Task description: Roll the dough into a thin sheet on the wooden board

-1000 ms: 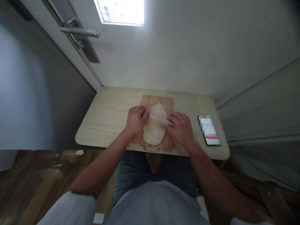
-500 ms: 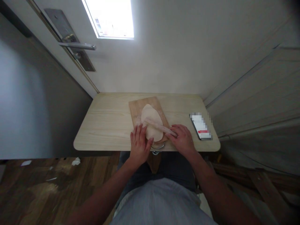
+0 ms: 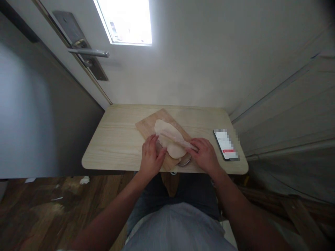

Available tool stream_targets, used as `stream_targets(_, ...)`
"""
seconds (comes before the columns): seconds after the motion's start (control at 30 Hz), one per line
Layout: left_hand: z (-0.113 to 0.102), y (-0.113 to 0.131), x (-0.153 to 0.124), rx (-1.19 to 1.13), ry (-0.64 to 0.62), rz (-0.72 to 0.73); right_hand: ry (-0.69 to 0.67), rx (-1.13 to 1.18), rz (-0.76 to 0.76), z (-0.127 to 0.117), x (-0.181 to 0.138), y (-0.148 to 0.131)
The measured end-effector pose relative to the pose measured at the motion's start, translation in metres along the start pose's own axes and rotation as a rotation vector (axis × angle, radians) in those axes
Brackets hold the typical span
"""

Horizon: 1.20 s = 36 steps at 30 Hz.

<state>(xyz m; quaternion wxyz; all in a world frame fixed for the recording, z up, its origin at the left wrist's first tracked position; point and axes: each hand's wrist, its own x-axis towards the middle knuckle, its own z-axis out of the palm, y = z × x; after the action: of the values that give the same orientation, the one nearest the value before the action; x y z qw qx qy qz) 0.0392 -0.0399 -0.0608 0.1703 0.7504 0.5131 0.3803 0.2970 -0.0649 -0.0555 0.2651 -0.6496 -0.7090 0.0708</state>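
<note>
A flattened, oval sheet of pale dough point(image 3: 176, 150) lies on a wooden cutting board point(image 3: 149, 122), which sits turned at an angle on the table. My right hand point(image 3: 205, 153) is closed around the near end of a thin rolling pin point(image 3: 180, 141), whose far end rests across the dough. At the board's left side, my left hand point(image 3: 151, 156) has its fingers stretched out and its thumb spread apart. Its fingertips are by the dough's left edge, and whether they press on the dough or only the board I cannot tell. A metal handle point(image 3: 186, 161) curves from the board's near corner.
The light wood table point(image 3: 110, 139) stands against a white door with a lever handle point(image 3: 89, 52) and a bright window pane. A phone point(image 3: 225, 144) lies on the table's right side. Scraps of paper point(image 3: 84, 180) are on the floor at lower left.
The cutting board and dough have turned counterclockwise, the board's far corner swinging left and its handle moving right. My left hand has shifted slightly left; my right hand still holds the rolling pin.
</note>
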Motion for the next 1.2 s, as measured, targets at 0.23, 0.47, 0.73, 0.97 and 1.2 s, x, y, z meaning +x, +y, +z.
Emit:
stream_targets(0.23,0.022,0.008,0.036,0.044,0.075,0.091,-0.044,0.005,-0.024,0.003,0.020,0.008)
stream_targets(0.47,0.028,0.001,0.051,0.087,0.012,0.103,-0.046,0.013,-0.013,0.010,-0.003,-0.008)
stream_targets(0.73,0.021,0.009,0.072,0.263,-0.147,0.150,-0.064,-0.085,0.002,0.002,-0.008,-0.028)
stream_targets(0.97,0.024,0.014,0.067,0.439,-0.253,0.204,0.056,-0.319,0.127,0.016,-0.020,-0.056)
stream_targets(1.2,0.030,0.015,0.079,0.491,-0.278,0.170,0.014,-0.354,0.161,0.023,-0.001,-0.044)
